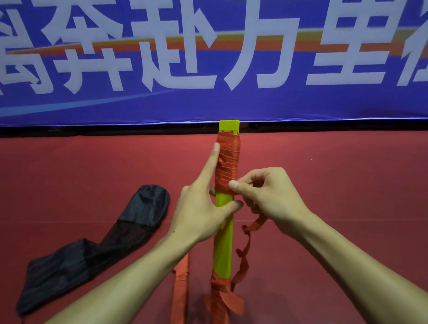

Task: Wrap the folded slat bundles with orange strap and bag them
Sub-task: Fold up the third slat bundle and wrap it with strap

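A blue banner (214,50) backs the red floor (343,181), where a black bag (99,250) lies left. The slat bundle (222,249) stands centre. The left hand (200,210) grips it, index finger straight; the right hand (268,192) pinches the orange strap (227,160) against it.

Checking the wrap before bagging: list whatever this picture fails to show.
Head view only.
1. Lower end of the slat bundle: cut off by the bottom edge.
2. Back of the orange strap winding: hidden by the bundle itself.
3. Strap end in the right hand: covered by its curled fingers.
4. Rear fingers of the left hand: behind the bundle.
5. Mouth and contents of the black bag: hidden by its folds.
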{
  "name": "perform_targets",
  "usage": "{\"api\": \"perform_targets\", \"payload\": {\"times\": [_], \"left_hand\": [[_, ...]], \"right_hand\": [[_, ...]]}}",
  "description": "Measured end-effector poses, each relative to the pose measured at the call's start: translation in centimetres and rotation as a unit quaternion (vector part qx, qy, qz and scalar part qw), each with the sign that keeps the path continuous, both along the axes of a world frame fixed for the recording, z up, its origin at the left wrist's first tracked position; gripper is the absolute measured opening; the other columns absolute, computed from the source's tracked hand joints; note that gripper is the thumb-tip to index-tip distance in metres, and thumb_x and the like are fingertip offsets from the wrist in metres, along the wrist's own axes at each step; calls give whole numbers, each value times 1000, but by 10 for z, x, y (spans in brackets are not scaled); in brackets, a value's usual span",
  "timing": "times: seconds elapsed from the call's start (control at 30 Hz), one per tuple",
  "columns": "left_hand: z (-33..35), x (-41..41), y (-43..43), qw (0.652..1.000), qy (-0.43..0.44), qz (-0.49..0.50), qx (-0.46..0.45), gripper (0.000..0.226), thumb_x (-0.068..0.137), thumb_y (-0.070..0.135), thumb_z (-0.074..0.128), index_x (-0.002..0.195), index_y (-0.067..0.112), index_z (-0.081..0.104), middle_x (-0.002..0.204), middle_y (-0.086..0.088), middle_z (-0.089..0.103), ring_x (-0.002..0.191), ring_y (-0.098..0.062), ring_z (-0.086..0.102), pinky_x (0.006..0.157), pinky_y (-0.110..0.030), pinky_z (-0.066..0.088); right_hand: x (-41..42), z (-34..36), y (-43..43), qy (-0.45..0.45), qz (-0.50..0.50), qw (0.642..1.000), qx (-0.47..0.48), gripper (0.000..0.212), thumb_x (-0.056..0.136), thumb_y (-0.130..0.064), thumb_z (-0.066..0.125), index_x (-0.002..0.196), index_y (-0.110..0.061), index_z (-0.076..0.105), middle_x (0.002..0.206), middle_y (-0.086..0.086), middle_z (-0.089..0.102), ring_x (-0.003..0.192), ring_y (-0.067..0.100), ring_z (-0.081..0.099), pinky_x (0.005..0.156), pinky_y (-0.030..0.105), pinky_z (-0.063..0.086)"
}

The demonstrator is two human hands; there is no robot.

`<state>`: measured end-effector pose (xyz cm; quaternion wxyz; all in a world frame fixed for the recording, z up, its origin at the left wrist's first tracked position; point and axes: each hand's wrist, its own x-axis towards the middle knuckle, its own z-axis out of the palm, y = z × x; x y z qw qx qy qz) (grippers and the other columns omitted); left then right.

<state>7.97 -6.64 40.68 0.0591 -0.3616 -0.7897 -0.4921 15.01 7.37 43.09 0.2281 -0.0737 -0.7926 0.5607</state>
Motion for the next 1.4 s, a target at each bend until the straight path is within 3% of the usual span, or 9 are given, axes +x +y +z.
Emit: {"api": "perform_targets", "payload": {"times": [0.13,0.3,0.5,0.7,0.8,1.0,1.1,1.2,1.4], "left_hand": [[-5,-8,-3,999,-10,28,17,117,74,28,87,146,67,3,80,11,75,77,-2,69,81,-33,58],[-8,-15,-6,999,-33,31,29,117,73,25,88,144,69,6,90,11,74,82,-3,69,76,-41,61],[-10,-19,-6,994,-90,7,54,108,76,11,85,143,67,20,92,17,73,90,-3,70,78,-44,61],[-10,-14,-4,965,-222,-89,111,93,90,-4,67,143,61,27,93,-14,74,77,-21,69,65,-28,55],[-8,-8,-2,946,-259,-154,118,86,94,-8,59,144,53,27,102,-18,73,81,-30,71,72,-33,58],[-7,-2,1,935,-264,-210,115,68,97,-14,47,129,45,37,109,-19,71,86,-34,74,78,-42,61],[-7,1,4,936,-255,-203,132,83,96,-18,46,142,47,25,110,-19,71,88,-39,73,78,-48,61],[-4,3,4,932,-250,-210,159,99,93,-22,46,147,54,12,111,-21,71,88,-42,72,78,-49,61],[-1,1,2,962,-165,-188,106,105,92,-9,56,139,71,8,109,-13,71,83,-37,72,77,-45,62]], "right_hand": [[-1,0,12,6,-39,997,73,7,84,-11,74,78,-13,74,60,0,67,50,10,57,48,28,51],[-4,-6,18,-23,-59,993,102,17,93,-8,62,84,-18,73,56,-8,58,47,10,56,52,34,55],[-2,-1,16,-29,0,997,75,17,92,-12,64,76,-10,68,54,-9,51,47,0,39,47,12,30],[-5,-8,20,-14,-7,993,114,25,85,-26,75,62,-18,66,48,-9,55,47,2,42,49,16,33],[-3,-7,21,-7,-4,997,77,27,86,-21,73,62,-13,66,47,-6,56,42,0,40,46,12,30],[-2,-5,19,0,1,1000,29,22,84,-16,76,68,-2,68,49,-3,58,38,0,41,41,8,30],[0,-4,18,-5,23,1000,-3,9,84,-13,75,82,-5,71,58,7,62,42,1,45,41,10,31],[0,-5,18,-16,48,999,-3,7,87,-13,70,88,-7,74,56,-1,59,46,4,42,41,14,31],[0,-6,9,4,19,999,-30,19,87,-11,71,70,-4,66,43,-8,53,38,0,41,42,11,32]]}}
